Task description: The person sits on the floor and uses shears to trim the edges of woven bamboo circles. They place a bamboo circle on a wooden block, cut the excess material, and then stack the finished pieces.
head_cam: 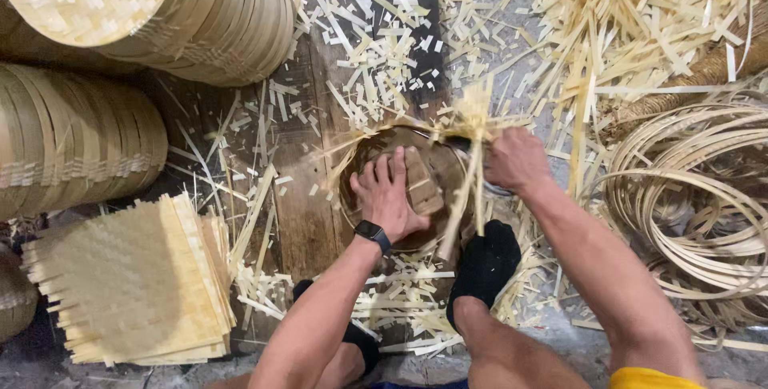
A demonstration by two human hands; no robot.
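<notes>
- Bamboo basket point(364, 167), round and half-woven, lies mouth-up on the dark plank point(300, 221); I see its loose strips point(472, 121) fanning away from me off the far rim.
- My left hand point(390, 197) lies flat inside the basket, fingers spread, pressing a wooden block point(422, 183) whose long axis runs away from me.
- My right hand point(516, 159) is closed at the basket's right rim; what it grips I cannot tell.
- Left of the basket lies a stack of woven mats point(136, 285).
</notes>
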